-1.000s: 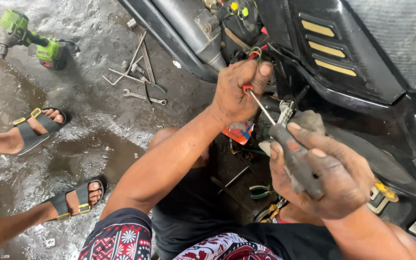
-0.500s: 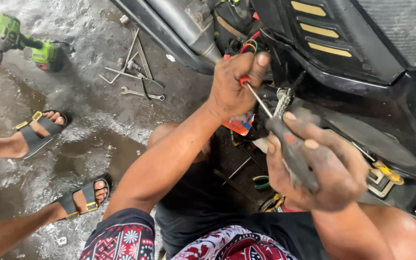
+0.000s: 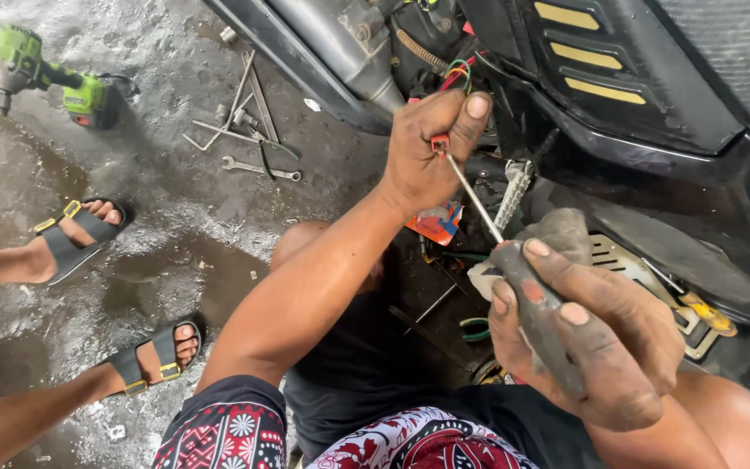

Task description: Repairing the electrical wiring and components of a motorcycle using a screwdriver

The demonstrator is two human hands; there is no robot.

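Right hand (image 3: pixel 588 339) is clenched around the dark handle of a screwdriver (image 3: pixel 527 300), a grey rag (image 3: pixel 557 234) bunched just beside the fingers. Left hand (image 3: pixel 427 152) pinches the thin metal shaft near its tip, close to a small red part, right against the scooter (image 3: pixel 653 95) underside. Screwdriver looks stiff, light, likely greasy; handle is the firm hold, shaft only for guiding. Black body panel and exhaust pipe (image 3: pixel 340 43) crowd the tip, coloured wires (image 3: pixel 457 74) just above it. On the wet concrete floor (image 3: pixel 158 252): green cordless impact driver (image 3: pixel 45 78), loose wrenches (image 3: pixel 249 130), another person's sandalled feet (image 3: pixel 80 234) well apart to the left.
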